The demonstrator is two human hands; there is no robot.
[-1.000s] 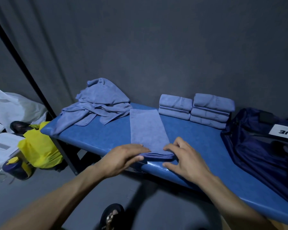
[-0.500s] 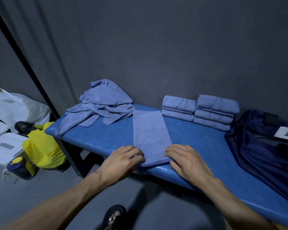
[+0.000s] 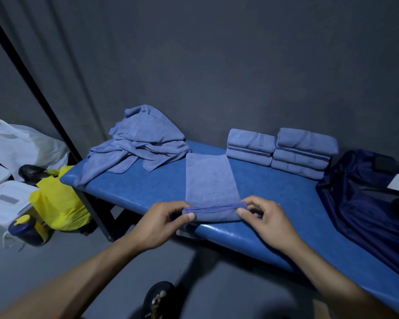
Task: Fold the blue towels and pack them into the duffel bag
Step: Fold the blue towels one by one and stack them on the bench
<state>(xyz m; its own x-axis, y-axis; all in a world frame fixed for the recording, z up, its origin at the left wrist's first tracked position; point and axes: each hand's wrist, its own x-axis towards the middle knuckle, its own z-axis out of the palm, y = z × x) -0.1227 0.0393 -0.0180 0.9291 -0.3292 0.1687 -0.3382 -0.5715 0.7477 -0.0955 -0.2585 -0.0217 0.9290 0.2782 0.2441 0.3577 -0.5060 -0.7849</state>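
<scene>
Both hands [image 3: 164,223] newly pinching towel [image 3: 211,183]

Duffel bag [image 3: 366,210] right of folded towels [image 3: 283,150]

head-worn view, looking down, close

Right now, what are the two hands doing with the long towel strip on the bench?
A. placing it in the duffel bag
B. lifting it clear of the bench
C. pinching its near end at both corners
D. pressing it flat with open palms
C: the left hand and right hand each pinch a corner of the towel strip at its near end, the rest lying flat on the bench.
</scene>
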